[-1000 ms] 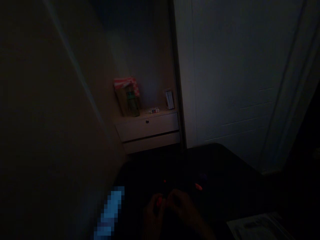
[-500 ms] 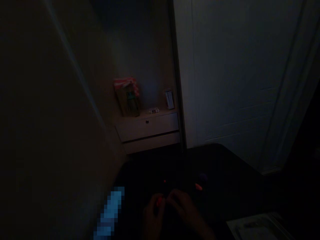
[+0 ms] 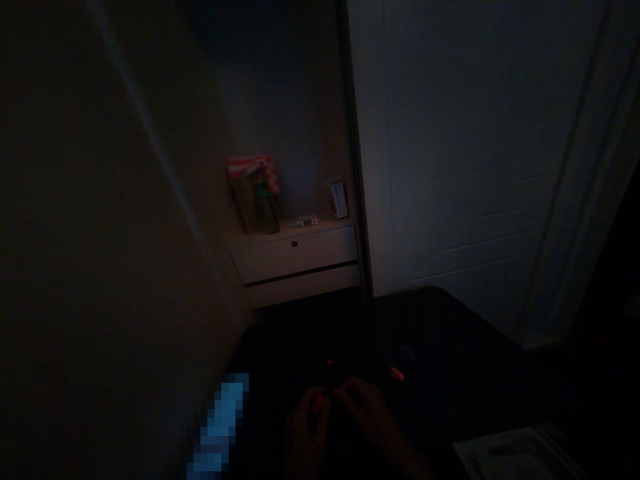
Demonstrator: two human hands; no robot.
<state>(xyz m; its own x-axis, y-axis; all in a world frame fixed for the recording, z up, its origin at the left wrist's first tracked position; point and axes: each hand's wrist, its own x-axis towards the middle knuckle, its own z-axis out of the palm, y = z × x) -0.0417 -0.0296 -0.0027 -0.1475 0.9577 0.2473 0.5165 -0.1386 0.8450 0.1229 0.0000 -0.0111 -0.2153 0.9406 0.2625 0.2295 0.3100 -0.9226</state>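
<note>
Left hand (image 3: 306, 424): holding red piece (image 3: 319, 403). Right hand (image 3: 367, 404): fingers narrow, contents unclear. Seemingly mid-work; orange piece (image 3: 397, 374) lies aside, unheld.

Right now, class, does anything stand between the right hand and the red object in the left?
The thumb of the left hand partly stands between the red object and the right hand. Nothing else shows clearly in the gap; it is very dark.

We hold a red piece (image 3: 319, 403) in our left hand (image 3: 304, 430), our right hand (image 3: 367, 403) beside it, above a dark desk (image 3: 420, 317)
</note>
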